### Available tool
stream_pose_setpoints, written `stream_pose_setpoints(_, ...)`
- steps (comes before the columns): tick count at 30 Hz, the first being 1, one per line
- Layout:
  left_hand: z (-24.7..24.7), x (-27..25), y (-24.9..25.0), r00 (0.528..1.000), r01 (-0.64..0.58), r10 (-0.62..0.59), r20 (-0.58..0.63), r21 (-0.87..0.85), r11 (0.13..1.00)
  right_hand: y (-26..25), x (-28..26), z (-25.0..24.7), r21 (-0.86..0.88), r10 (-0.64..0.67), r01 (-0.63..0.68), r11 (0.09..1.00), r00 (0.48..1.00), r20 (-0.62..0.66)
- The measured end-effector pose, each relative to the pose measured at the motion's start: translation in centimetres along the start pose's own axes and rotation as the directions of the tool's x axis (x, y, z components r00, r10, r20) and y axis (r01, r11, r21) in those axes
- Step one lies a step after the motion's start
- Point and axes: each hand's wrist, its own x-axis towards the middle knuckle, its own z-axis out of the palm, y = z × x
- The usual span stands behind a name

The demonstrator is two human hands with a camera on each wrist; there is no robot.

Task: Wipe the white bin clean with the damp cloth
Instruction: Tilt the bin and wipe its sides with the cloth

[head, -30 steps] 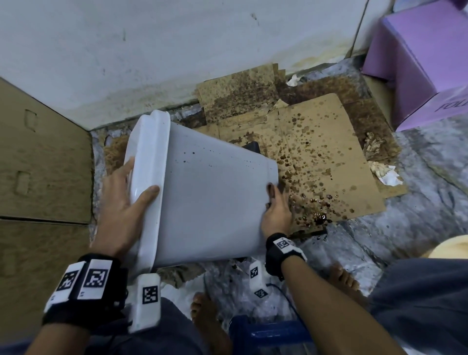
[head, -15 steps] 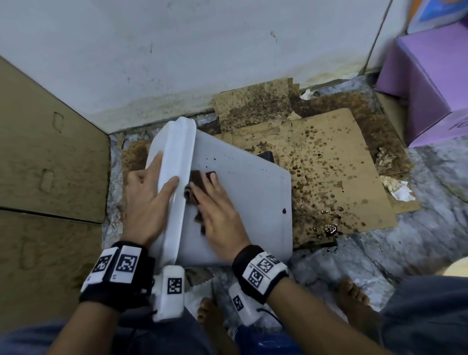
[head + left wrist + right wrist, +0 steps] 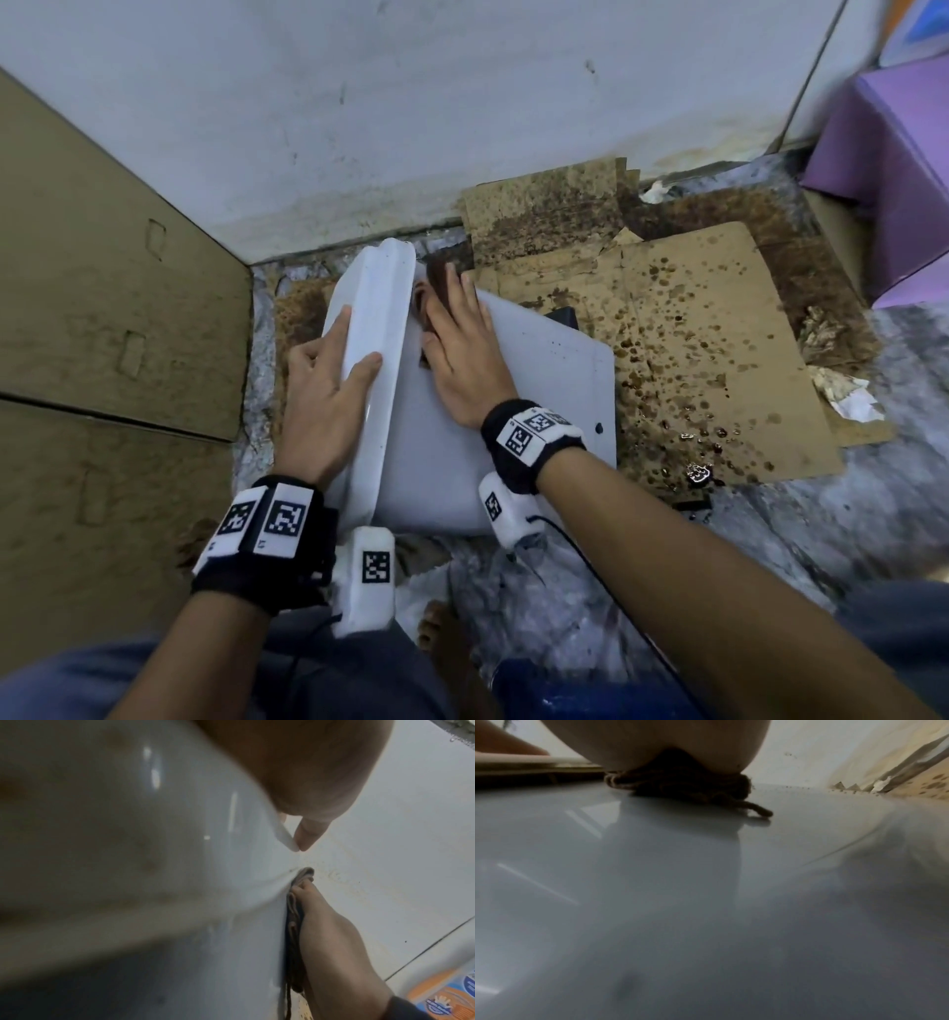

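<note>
The white bin (image 3: 539,411) lies on its side on the floor, with its rim (image 3: 377,329) to the left. My left hand (image 3: 328,380) grips that rim, thumb on the near face and fingers over the far side. My right hand (image 3: 462,339) lies flat on the bin's upper wall and presses a dark brown cloth (image 3: 429,288) against it just beside the rim. In the right wrist view the cloth (image 3: 693,785) is bunched under the palm on the glossy wall (image 3: 706,902). The left wrist view shows the cloth (image 3: 295,923) squeezed between the right hand and the bin.
Stained cardboard sheets (image 3: 693,349) with brown splashes cover the floor to the right of the bin. A dark spot (image 3: 598,427) sits near the bin's base. Cardboard panels (image 3: 102,308) stand at the left, a white wall (image 3: 411,103) behind, a purple box (image 3: 893,169) at the far right. My bare foot (image 3: 441,632) is below the bin.
My right hand left the bin's base, came onto the upper wall with the cloth, and slid it up along the rim toward the wall. The left hand kept hold of the rim.
</note>
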Motion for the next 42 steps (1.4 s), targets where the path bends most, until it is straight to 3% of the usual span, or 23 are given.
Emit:
stream_pose_setpoints(4,-0.9,0.6,-0.6,0.997,0.058,-0.057,0.06,-0.025,0.998,2.0,0.1,0.2,0.003,0.091,-0.09,0.996,0.995,-0.044)
stream_pose_setpoints(9,-1.4,1.2,-0.4,0.998,0.025,-0.025,0.065,-0.004,1.0,3.6,-1.1,0.1,0.121,0.204,-0.197,0.973,0.978,-0.051)
stream_pose_setpoints(13,-0.8,0.8,0.4,0.995,0.081,-0.072,0.066,-0.138,0.987,0.9,-1.2,0.1,0.257,0.148,-0.119,0.959,0.984,-0.094)
stream_pose_setpoints(15,-0.5,0.9,0.8,0.999,0.043,-0.041,0.018,-0.139,0.989,-1.2,-1.0,0.7,0.248,0.053,-0.027,0.968,0.994,-0.1)
stream_pose_setpoints(18,0.0,1.1,1.2,0.999,0.006,-0.009,-0.042,-0.079,0.997,-2.8,-0.1,1.6,0.224,0.036,-0.017,0.974,0.996,-0.082)
stream_pose_setpoints(23,0.3,1.3,0.9,0.996,-0.065,0.063,-0.06,-0.036,0.997,-0.7,-0.6,1.5,-0.04,0.023,-0.025,0.999,0.998,-0.061)
stream_pose_setpoints(30,0.4,1.9,0.3,0.992,-0.097,0.101,-0.072,0.057,0.994,7.8,-3.7,-0.3,-0.079,0.243,-0.247,0.966,0.968,-0.058)
stream_pose_setpoints(33,0.7,1.8,0.5,0.99,-0.104,0.11,-0.09,0.069,0.992,10.0,-4.0,-0.8,0.04,0.324,-0.322,0.946,0.94,-0.102)
stream_pose_setpoints(36,0.9,1.8,0.8,0.988,-0.107,0.118,-0.097,0.117,0.987,8.8,-3.2,-0.7,0.153,0.392,-0.372,0.916,0.909,-0.142)
stream_pose_setpoints(42,0.9,1.3,1.3,0.987,-0.115,0.124,-0.1,0.088,0.989,1.4,-0.8,0.1,0.169,0.12,-0.104,0.98,0.989,-0.09)
